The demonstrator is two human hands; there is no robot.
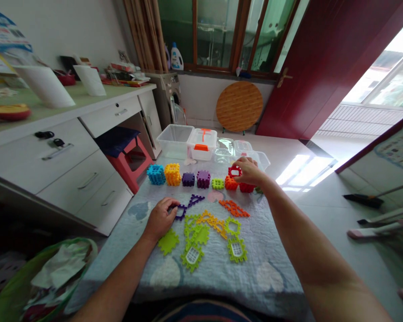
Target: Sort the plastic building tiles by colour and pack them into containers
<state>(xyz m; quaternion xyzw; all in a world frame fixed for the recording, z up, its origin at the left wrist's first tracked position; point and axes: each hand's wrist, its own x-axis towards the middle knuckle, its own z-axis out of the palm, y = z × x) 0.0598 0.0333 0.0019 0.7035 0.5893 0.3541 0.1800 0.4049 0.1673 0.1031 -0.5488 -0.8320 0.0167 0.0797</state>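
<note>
My left hand (161, 218) rests on the cloth with its fingertips on a dark purple frame piece (180, 212). Beside that lies a purple triangular piece (196, 200). My right hand (249, 170) pinches a red frame piece (234, 171) above an orange stack (231, 183) and a red stack (246, 187). Left of these, a row holds blue (156, 174), yellow (172, 174), dark purple (188, 179), purple (203, 179) and green (217, 184) stacks. Nearer me lie several loose green pieces (168, 242), a yellow strip (212, 222) and an orange triangular piece (234, 208).
Clear plastic boxes (175, 141) and a lidded box with orange clips (202, 144) stand at the table's far edge. A white desk (110, 112) and a red stool (130, 156) are at the left. A full green basket (47, 281) sits at the lower left.
</note>
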